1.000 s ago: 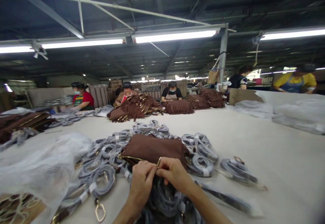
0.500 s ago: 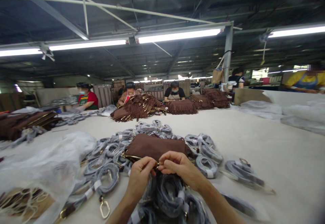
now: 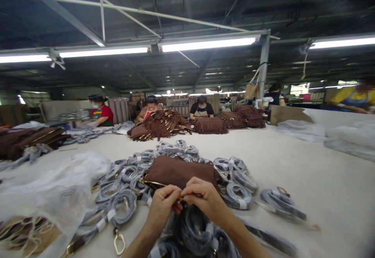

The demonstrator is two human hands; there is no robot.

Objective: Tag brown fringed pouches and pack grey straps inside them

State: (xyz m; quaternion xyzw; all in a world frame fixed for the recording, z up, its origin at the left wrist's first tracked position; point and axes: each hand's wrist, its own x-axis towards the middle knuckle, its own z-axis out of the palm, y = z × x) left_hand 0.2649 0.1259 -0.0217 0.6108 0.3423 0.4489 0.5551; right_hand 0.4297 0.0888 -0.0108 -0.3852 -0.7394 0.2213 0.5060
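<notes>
A brown fringed bag (image 3: 181, 170) with a gold zip along its front edge lies before me on coiled, plastic-wrapped straps. At that edge my left hand (image 3: 165, 201) is closed in a pinch. My right hand (image 3: 202, 195) pinches right beside it, fingertips nearly touching. A small gold-coloured fitting shows between them; the fingers cover most of it, and I cannot tell how it joins the bag. Below my hands lies a wrapped strap coil (image 3: 195, 226), partly hidden by my wrists.
More wrapped strap coils (image 3: 124, 207) with gold clips surround the bag. To the left is a crumpled clear plastic bag (image 3: 58, 184). Across the white table (image 3: 293, 152) stand piles of brown fringed bags (image 3: 166, 121), with several people working behind them. Plastic sheets (image 3: 299, 127) lie at right.
Both hands stay pinched together at the bag's front edge, with slight finger movement. The gold fitting is more covered now. The view has tilted slightly upward.
</notes>
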